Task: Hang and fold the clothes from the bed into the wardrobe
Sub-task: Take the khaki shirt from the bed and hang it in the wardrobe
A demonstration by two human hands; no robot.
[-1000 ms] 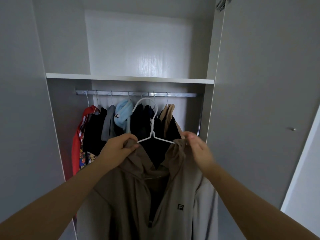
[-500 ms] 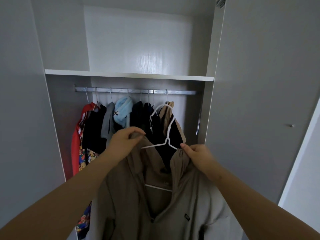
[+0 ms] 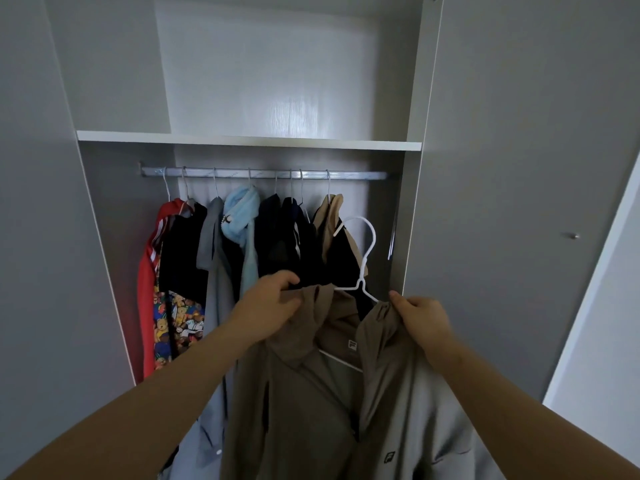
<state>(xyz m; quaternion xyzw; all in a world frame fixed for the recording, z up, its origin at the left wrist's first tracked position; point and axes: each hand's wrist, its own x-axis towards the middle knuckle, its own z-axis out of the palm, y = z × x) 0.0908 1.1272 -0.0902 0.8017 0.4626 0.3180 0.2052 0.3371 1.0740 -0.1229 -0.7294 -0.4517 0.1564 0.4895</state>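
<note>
— Where is our jacket?
— The tan jacket (image 3: 304,410) hangs down from our two hands, in front of the open wardrobe (image 3: 114,237). It sits on one white hanger (image 3: 361,281). The hook pokes up between our hands, nearer the right one, and it is not on anything yet.
— How do we hold it?
— Our left hand (image 3: 270,306) has its fingers curled round the cloth at one shoulder. Our right hand (image 3: 426,317) pinches the other shoulder, right where the hanger arm goes in.
— Will it be hard to lift?
— We think not. It looks soft, floppy and light. It also looks a bit smooth, so it could slide off the thin wire. We think the best place to hold is the hanger's neck, just under the hook, with the other hand on a shoulder.
— Where does it go?
— On the rail (image 3: 346,174), above our hands and further in. There is bare rail above our right hand.
— Let's count!
— One jacket, one hanger in our grip, two hands. One rail, and one shelf (image 3: 242,142) over it. We count eight hooks (image 3: 214,181) on the rail, up and left of our grip. The clothes (image 3: 183,254) under them bunch up, so we can't count those. One knob (image 3: 575,236) on the door (image 3: 502,168), out past our right hand
</note>
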